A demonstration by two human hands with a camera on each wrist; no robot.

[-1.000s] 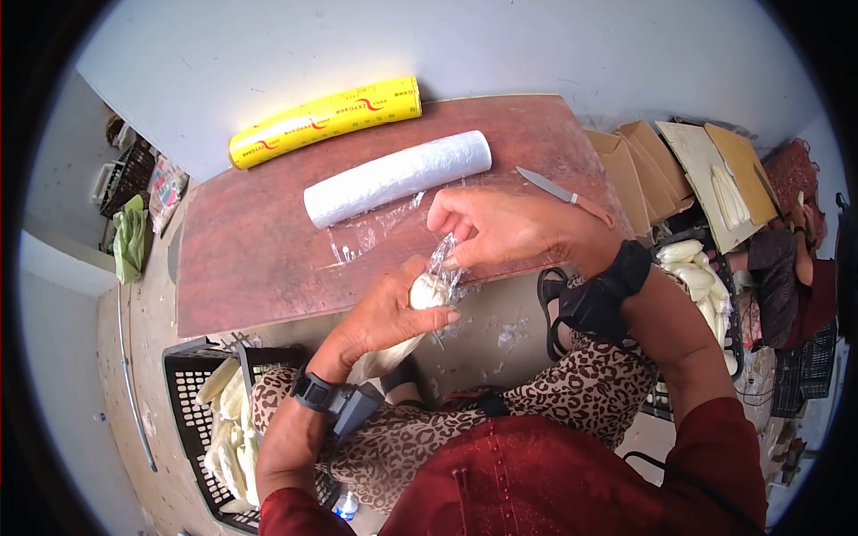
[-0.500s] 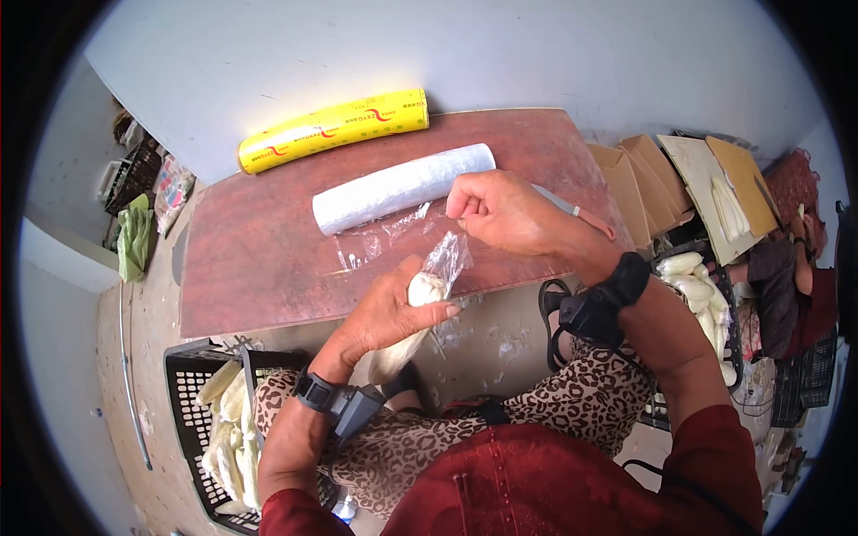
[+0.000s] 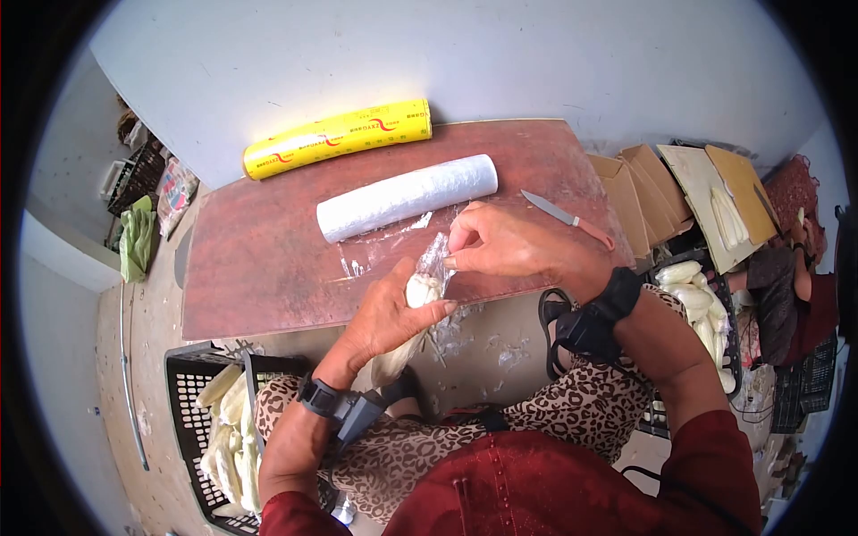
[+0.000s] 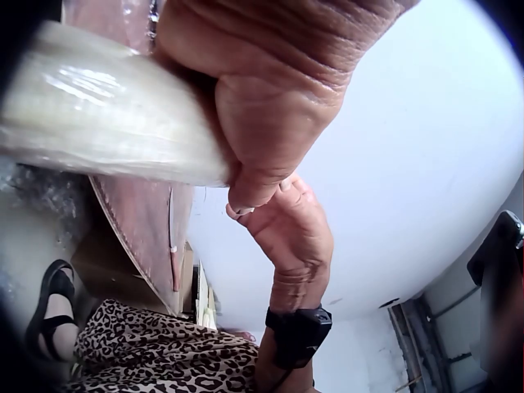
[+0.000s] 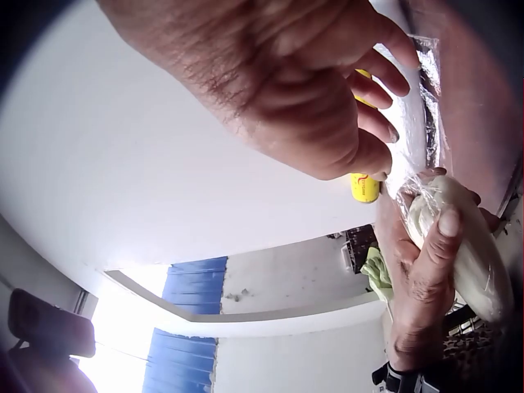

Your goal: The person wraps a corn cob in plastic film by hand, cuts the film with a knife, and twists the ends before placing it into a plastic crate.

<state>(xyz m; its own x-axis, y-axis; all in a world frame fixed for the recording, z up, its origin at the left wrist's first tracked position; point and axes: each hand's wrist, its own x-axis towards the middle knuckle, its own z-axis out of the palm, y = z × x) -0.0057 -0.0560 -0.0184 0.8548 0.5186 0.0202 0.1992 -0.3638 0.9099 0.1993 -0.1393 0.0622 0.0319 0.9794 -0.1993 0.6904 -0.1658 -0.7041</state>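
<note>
My left hand [image 3: 382, 314] grips a long pale vegetable [image 3: 424, 288], by its look an ear of corn in its husk, with the thumb along one side. Clear film lies tight and shiny over it in the left wrist view, where the wrapped ear [image 4: 115, 115] fills the upper left. Loose cling film [image 3: 435, 255] stands up from its top end. At that film, my right hand [image 3: 509, 243] pinches with thumb and forefinger. In the right wrist view its other fingers [image 5: 385, 74] are bent and spread apart.
A roll of cling film [image 3: 407, 196] lies on the reddish table [image 3: 250, 268], with a yellow roll [image 3: 340, 138] behind and a knife [image 3: 572, 219] to the right. Black crates [image 3: 192, 438] of pale ears flank my knees. Another person [image 3: 786, 277] sits far right.
My right hand drew away from the film up to the right, with fingers curled, then came back to it. The left hand keeps its hold on the ear.
</note>
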